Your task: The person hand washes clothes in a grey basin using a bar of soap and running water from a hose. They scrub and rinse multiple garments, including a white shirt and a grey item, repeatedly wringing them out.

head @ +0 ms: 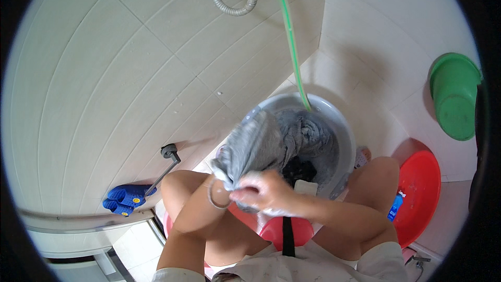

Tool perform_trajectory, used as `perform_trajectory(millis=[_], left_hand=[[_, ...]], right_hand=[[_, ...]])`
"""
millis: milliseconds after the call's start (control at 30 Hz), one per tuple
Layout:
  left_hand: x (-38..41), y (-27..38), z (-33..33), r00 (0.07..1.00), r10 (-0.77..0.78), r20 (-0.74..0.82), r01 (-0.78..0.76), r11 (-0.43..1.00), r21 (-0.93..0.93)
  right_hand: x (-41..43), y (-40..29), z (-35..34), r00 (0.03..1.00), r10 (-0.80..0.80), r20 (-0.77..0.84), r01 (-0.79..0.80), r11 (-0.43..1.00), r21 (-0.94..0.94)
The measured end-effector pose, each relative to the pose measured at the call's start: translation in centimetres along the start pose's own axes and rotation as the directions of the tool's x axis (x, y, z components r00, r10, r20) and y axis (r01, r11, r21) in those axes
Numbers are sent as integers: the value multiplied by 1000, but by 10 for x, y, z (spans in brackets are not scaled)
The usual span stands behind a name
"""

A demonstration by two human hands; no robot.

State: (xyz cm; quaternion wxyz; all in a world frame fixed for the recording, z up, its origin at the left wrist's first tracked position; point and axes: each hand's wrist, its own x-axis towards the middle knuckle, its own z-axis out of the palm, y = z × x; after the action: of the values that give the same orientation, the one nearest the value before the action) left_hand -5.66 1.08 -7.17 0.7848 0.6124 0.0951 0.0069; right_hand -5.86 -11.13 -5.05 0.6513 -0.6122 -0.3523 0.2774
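A wet grey garment (254, 145) is stretched over the left side of a large round basin (347, 137), its lower end bunched at my hands. My left hand (223, 182), with a band around the wrist, is mostly hidden under the cloth. Sudsy fingers of my right hand (262, 192) are curled at the cloth's gathered end; whether they grip it is unclear. More grey cloth (309, 133) and a black cloth (299, 170) lie in the basin's water. A pale block, possibly soap (306, 188), rests by the near rim. A clear hose with a green stripe (291, 39) reaches into the basin.
A red basin (424, 199) holding a blue packet (395, 206) stands at the right, beyond my knee. A green bucket (456, 98) is at the far right. Blue clogs (131, 197) hang on the left wall near a metal bar. A coiled shower hose (235, 9) hangs above.
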Motion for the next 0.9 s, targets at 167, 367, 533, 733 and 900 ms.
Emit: perform_trajectory(millis=[167,367,533,733,900], left_hand=[[9,-18,20,1000,-6,-3,7,999,35],[10,-23,24,999,5,38,-9,996,90],[4,-11,7,995,77,56,-86,982,168],[2,14,-20,987,159,31,-162,974,161],[5,3,-30,963,269,-36,-257,946,199]], right_hand=[[-4,2,1,994,99,50,-103,989,105],[-16,18,-5,974,222,51,-222,975,2],[-26,28,33,971,70,230,-67,998,-22],[1,1,-30,990,6,-141,-23,992,-125],[21,74,-89,648,-53,-759,-154,968,-199]])
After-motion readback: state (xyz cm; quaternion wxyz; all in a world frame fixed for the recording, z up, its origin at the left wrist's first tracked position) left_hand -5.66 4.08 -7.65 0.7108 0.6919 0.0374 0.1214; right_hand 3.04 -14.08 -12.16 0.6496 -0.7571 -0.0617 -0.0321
